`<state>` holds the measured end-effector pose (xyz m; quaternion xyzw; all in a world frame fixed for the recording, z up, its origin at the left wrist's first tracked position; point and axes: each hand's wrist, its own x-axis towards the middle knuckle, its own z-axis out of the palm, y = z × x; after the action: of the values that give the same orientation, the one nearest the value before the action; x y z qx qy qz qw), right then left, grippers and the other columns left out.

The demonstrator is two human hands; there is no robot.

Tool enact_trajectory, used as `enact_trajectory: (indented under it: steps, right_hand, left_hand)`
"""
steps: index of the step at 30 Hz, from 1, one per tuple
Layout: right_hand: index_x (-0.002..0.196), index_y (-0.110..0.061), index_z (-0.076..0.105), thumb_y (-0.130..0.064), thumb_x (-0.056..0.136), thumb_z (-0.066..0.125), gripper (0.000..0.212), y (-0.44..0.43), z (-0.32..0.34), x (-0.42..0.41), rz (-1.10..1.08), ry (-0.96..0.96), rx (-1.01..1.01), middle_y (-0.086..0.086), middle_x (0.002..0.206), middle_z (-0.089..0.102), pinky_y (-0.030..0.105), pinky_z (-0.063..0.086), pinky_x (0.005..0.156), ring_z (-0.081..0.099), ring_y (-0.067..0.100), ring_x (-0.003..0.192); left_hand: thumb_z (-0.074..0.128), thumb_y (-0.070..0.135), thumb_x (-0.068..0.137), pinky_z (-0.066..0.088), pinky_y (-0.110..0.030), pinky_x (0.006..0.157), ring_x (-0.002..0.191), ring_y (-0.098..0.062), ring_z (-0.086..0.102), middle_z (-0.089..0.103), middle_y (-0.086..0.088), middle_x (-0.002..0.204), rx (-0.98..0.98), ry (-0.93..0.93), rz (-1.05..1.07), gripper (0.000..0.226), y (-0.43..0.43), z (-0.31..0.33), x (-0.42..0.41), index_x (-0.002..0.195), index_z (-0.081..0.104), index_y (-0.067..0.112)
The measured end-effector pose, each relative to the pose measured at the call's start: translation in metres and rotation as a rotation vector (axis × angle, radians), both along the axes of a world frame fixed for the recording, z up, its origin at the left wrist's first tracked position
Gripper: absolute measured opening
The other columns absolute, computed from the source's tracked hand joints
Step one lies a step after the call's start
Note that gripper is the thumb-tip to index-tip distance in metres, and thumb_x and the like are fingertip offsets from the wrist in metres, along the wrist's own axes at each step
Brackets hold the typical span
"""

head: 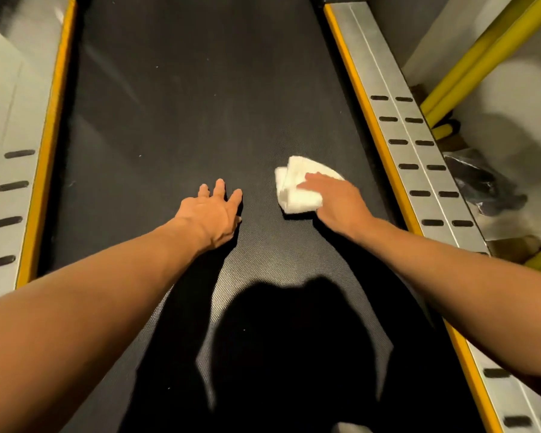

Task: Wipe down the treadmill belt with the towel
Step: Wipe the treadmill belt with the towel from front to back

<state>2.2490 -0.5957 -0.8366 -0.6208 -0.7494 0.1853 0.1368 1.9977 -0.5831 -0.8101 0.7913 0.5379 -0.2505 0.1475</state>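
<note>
The black textured treadmill belt (181, 104) fills the middle of the view, running away from me. A folded white towel (294, 189) lies on the belt right of centre. My right hand (334, 200) presses flat on the towel's near right part, fingers spread over it. My left hand (214, 210) rests palm-down on the bare belt to the towel's left, fingers apart, holding nothing. Both forearms reach in from the bottom corners. My shadow darkens the near belt.
Silver side rails with dark slots and yellow inner edges flank the belt, left rail (16, 126) and right rail (416, 151). Yellow frame tubes (469, 64) and a dark bundled object (484, 185) lie beyond the right rail on the floor.
</note>
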Motion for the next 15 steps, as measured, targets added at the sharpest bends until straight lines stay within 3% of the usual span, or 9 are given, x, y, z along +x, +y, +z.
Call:
enact_trajectory:
  steps: [3, 6, 10, 15]
  right_hand:
    - [0.122, -0.013, 0.065, 0.013, 0.068, 0.058, 0.06, -0.04, -0.003, -0.019, 0.077, 0.009, -0.068, 0.012, 0.135, 0.056, 0.049, 0.032, 0.111, 0.047, 0.032, 0.13]
    - [0.121, -0.019, 0.066, 0.008, 0.071, 0.059, 0.057, -0.069, 0.004, -0.036, 0.199, 0.073, -0.126, 0.003, 0.134, 0.058, 0.041, 0.034, 0.111, 0.048, 0.022, 0.13]
    - [0.12, -0.019, 0.065, 0.002, 0.079, 0.062, 0.047, -0.025, 0.018, -0.017, 0.051, 0.014, -0.021, 0.002, 0.128, 0.062, 0.035, 0.043, 0.1, 0.056, 0.024, 0.118]
    - [0.119, -0.015, 0.065, 0.004, 0.08, 0.061, 0.044, -0.005, 0.005, 0.018, -0.114, -0.108, -0.022, 0.009, 0.133, 0.058, 0.038, 0.038, 0.103, 0.051, 0.031, 0.125]
  left_hand:
    - [0.026, 0.042, 0.103, 0.033, -0.055, 0.106, 0.147, -0.039, 0.007, -0.004, -0.013, 0.162, -0.02, 0.0, -0.019, 0.06, -0.002, 0.002, 0.004, 0.154, 0.002, 0.022]
    - [0.025, 0.039, 0.103, 0.033, -0.055, 0.106, 0.148, -0.038, 0.006, -0.004, -0.012, 0.162, -0.022, 0.016, -0.033, 0.059, -0.002, 0.002, 0.003, 0.155, 0.001, 0.024]
    - [0.027, 0.038, 0.103, 0.032, -0.055, 0.109, 0.148, -0.038, 0.006, -0.003, -0.012, 0.162, -0.043, 0.007, -0.02, 0.059, 0.001, 0.002, 0.002, 0.155, 0.002, 0.025]
    - [0.026, 0.043, 0.103, 0.034, -0.054, 0.108, 0.148, -0.037, 0.008, -0.003, -0.012, 0.162, -0.046, 0.002, -0.037, 0.059, 0.001, 0.003, 0.002, 0.154, 0.004, 0.024]
